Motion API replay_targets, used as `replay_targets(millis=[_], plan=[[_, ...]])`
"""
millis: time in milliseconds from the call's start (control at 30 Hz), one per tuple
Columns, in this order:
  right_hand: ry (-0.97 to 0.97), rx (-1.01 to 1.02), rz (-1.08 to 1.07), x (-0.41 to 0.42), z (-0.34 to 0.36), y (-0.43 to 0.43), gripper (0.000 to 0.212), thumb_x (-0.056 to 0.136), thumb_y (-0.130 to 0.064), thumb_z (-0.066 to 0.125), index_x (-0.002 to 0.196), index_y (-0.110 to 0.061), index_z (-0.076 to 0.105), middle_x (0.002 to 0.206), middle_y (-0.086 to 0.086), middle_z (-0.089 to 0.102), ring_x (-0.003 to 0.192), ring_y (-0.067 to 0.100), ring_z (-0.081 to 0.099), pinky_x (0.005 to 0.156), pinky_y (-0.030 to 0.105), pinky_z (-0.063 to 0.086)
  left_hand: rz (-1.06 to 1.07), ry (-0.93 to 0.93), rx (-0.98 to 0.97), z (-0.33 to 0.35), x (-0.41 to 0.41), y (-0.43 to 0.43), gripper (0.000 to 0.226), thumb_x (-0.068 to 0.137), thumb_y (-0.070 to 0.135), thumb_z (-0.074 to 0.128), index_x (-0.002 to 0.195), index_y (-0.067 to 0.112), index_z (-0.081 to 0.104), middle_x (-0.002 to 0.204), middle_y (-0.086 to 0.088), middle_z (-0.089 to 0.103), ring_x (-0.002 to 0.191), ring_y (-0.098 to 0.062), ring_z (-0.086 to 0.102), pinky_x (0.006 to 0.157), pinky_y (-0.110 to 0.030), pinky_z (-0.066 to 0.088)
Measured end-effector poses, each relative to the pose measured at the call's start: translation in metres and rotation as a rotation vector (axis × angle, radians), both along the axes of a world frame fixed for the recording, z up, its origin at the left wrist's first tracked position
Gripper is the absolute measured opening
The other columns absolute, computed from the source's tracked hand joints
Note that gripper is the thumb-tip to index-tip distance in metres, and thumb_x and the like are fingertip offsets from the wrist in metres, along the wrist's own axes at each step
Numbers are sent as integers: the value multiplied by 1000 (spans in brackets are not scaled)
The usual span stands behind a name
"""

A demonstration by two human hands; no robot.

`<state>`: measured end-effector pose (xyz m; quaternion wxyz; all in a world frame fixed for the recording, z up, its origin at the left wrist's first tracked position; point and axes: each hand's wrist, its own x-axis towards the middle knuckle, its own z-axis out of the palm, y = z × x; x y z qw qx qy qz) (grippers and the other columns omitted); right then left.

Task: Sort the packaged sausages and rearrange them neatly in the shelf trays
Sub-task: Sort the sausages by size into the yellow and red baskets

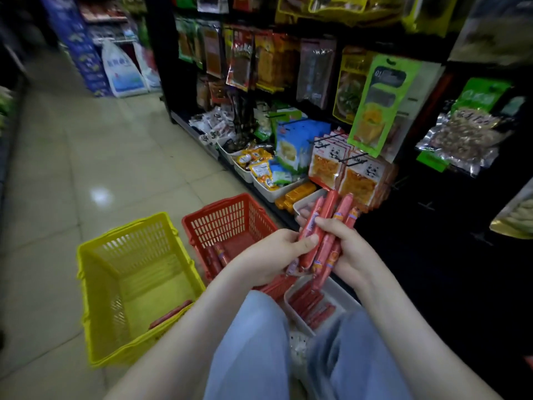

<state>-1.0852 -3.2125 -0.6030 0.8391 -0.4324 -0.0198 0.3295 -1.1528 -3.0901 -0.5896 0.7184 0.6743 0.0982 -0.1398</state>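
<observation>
left hand (274, 252): fingers curled under, thumb pressed flat onto one stick in the bunch
right hand (346, 243): wrapped round the same bunch from the other side, fingers curled over the top
sausages (327, 212): a fistful of long thin red sticks in glossy plastic skins with small printed labels, held between both hands, fanned out and tilted up toward the shelf
shelf tray (337, 295): white plastic, rectangular, low by the knees, with more red sticks (310, 306) lying side by side in it
second tray (305, 202): white too, just behind the held bunch, mostly hidden
red basket (219, 220): slotted plastic mesh, on the floor by the shelf, a few red sticks (217, 255) in the bottom
yellow basket (135, 241): same mesh build, left of the red one, one stick (170, 313) against its near wall
orange packs (294, 194): blocky, shiny, in a tray further along
panda packs (360, 180): flat pouches hanging on hooks right above
floor (86, 168): glossy pale tiles
knees (253, 342): light blue denim, blurry
</observation>
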Motion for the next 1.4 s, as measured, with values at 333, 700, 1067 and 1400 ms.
replay_targets(millis=[333, 700, 1067, 1400], plan=[[-41, -48, 66, -29, -6, 44, 43, 84, -28, 58, 112, 5, 60, 105, 23, 68, 90, 29, 69, 82, 43, 58, 167, 0, -31, -12, -36, 39, 7, 96, 11, 55, 101, 8, 59, 88, -8, 68, 72, -14, 68, 73, -35, 60], [-29, -93, 56, -27, -18, 89, 48, 87, -31, 57, 121, 3, 55, 111, 25, 65, 99, 34, 66, 88, 48, 54, 278, 70, -235, -32, -38, 80, 13, 96, 14, 55, 106, 15, 62, 84, -2, 73, 75, -13, 70, 68, -33, 60], [-137, -102, 57, 17, -46, 120, 15, 97, -5, 47, 99, -8, 62, 76, 10, 71, 65, 22, 70, 55, 38, 59, 259, -13, -262, -54, -7, 118, 14, 90, -3, 56, 102, 3, 62, 69, -7, 67, 59, -14, 64, 55, -25, 54], [-86, -275, 219, 73, -118, 188, 16, 89, 3, 57, 104, 0, 63, 92, 18, 69, 77, 27, 70, 72, 41, 59, 441, 139, -190, -133, 36, 183, 21, 86, -4, 62, 103, 6, 67, 91, -12, 72, 78, -23, 70, 71, -30, 59]])
